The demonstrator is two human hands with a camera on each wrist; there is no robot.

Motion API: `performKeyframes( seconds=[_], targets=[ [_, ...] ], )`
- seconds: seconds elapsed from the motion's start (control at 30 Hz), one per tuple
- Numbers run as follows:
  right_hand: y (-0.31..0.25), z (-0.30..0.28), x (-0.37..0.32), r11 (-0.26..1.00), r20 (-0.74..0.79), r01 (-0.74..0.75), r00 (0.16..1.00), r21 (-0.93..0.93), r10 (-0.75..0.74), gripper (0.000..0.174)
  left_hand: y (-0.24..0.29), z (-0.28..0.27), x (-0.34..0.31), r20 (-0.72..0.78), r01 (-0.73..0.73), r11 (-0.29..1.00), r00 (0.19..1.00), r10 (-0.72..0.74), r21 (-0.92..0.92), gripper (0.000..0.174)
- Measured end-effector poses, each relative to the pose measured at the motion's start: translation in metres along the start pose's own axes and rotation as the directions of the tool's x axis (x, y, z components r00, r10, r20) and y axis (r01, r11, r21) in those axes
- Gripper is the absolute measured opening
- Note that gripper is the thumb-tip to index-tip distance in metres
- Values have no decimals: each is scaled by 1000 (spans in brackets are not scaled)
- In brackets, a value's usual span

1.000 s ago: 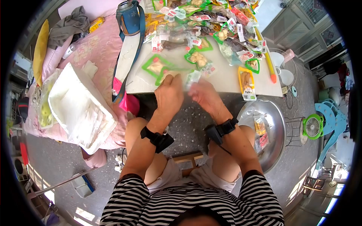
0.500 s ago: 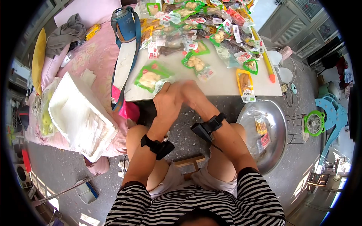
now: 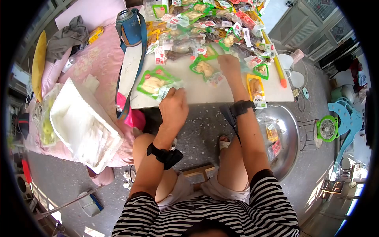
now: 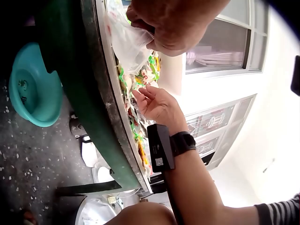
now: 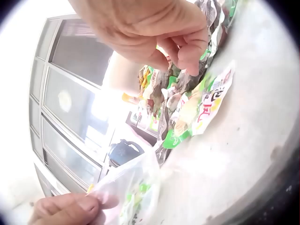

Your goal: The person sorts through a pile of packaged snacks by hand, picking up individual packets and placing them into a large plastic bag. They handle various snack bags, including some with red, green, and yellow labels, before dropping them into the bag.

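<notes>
Thumb and fingers of my left hand [image 3: 173,104] pinch the clear end of a green-edged food packet [image 3: 153,83] at the table's front edge. Pale food shows inside the packet. In the right wrist view, its clear plastic [image 5: 140,187] spreads out from the left fingertips. My right hand [image 3: 230,67] is over the table, to the right of another green-edged packet [image 3: 205,68]. The left wrist view shows the fingers of this right hand [image 4: 161,108] loosely bent with nothing between them.
Many sealed packets [image 3: 189,41] are heaped at the back of the table [image 3: 185,96]. A yellow-edged packet [image 3: 256,87] lies at the front right. Beside the table are a metal basin [image 3: 290,146] and a white foam box [image 3: 85,118]. A blue flask [image 3: 130,29] stands back left.
My hands were together at the table edge; the right has moved forward and right, away from the left. The left hand keeps the packet, which shifted slightly left within the last second.
</notes>
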State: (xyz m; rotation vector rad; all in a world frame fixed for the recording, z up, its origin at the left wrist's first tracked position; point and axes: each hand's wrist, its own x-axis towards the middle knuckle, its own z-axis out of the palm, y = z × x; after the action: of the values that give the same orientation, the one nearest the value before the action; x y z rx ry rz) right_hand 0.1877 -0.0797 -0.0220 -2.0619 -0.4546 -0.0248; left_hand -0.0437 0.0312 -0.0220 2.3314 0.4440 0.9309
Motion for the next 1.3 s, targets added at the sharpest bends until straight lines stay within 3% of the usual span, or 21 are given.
performKeyframes(
  seconds=[0.1, 0.2, 0.3, 0.4, 0.43, 0.47, 0.53, 0.57, 0.6, 0.63, 0.7, 0.8, 0.9, 1.0, 1.1, 1.2, 1.3],
  targets=[
    [4, 24, 21, 897, -112, 89, 982, -433, -151, 41, 1, 1, -2, 19, -7, 1000, 1000, 7, 20, 12],
    [1, 49, 30, 848, -268, 13, 946, -531, -182, 46, 0, 0, -1, 24, -10, 1000, 1000, 9, 26, 8],
    [-4, 48, 36, 885, -176, -40, 983, -465, -48, 42, -3, 1, -1, 36, -18, 999, 999, 17, 43, 7],
    [37, 45, 59, 878, 79, 185, 983, -442, -167, 34, 0, 0, 0, 52, -33, 997, 998, 29, 66, 11],
    [54, 44, 68, 831, 160, 295, 955, -472, -248, 30, 1, 0, 0, 50, -34, 997, 998, 31, 65, 11],
    [70, 44, 74, 695, 257, 449, 893, -562, -370, 25, 1, 0, 0, 47, -35, 997, 998, 31, 64, 11],
    [58, 29, 60, 830, 225, 397, 916, -392, -332, 16, -2, 2, -1, 53, -30, 997, 998, 26, 73, 11],
    [50, 18, 41, 985, 134, 150, 981, -80, -138, 12, -3, 2, -1, 59, -29, 997, 998, 25, 78, 11],
    [39, 8, 26, 989, 123, -14, 992, 147, -4, 9, -3, 3, 0, 48, -31, 998, 998, 28, 58, 7],
    [30, -1, 12, 914, 109, -161, 986, 372, 130, 6, -2, 3, 0, 37, -30, 999, 999, 29, 39, 3],
    [21, -12, -8, 773, 122, -253, 967, 581, 225, 2, -1, 3, 0, 23, -27, 1000, 999, 27, 16, 4],
    [-11, -44, -55, 652, 62, -139, 988, 746, 140, 4, -2, 3, 1, 17, -29, 1000, 999, 29, 6, 8],
    [-20, -70, -78, 631, 125, -172, 985, 756, 118, 4, -2, 4, 2, -1, -22, 999, 1000, 22, -25, 10],
    [8, -82, -82, 522, 269, -202, 961, 829, -56, 4, -1, 4, 2, -8, -2, 1000, 1000, 1, -20, 11],
    [10, -90, -91, 573, 454, -325, 886, 752, -93, 3, -1, 3, 2, -32, 2, 999, 999, -3, -38, 10],
    [21, -87, -91, 672, 640, -447, 767, 591, -52, 4, 1, 3, 0, -44, 4, 999, 999, -6, -42, 11],
    [-16, -76, -103, 622, 626, -495, 780, 607, 10, 4, 4, 1, -1, -23, 2, 1000, 1000, -2, -17, 13]
  ],
)
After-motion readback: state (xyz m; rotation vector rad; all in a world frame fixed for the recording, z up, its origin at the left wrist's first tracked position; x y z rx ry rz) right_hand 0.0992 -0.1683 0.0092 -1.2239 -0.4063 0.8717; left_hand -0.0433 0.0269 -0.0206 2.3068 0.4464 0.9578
